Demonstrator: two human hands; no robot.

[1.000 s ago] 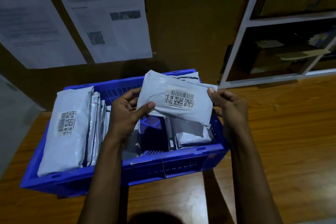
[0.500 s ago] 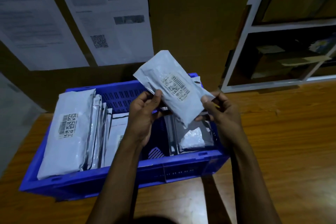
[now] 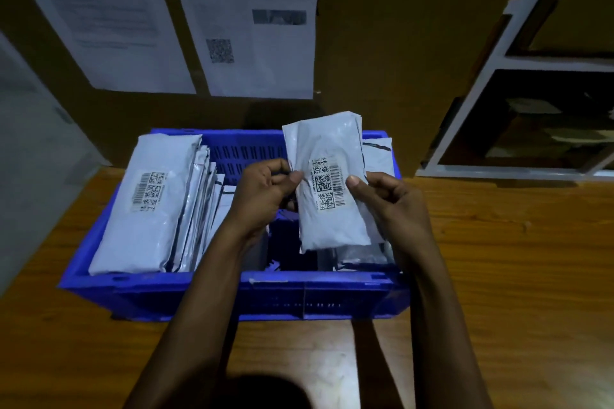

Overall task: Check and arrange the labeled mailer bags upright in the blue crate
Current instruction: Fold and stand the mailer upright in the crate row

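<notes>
Turned from a slant to upright, a labeled mailer bag [image 3: 327,183] is pinched at its side edges by the left hand [image 3: 265,196] and right hand [image 3: 392,206], above the blue crate's [image 3: 319,295] right half; other bags [image 3: 156,202] stand along its left wall.

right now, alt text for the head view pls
Both hands, left hand and right hand, hold a grey plastic mailer bag upright, barcode label facing the camera, over a blue plastic crate on a wooden table. More grey mailers stand along its left side.
</notes>
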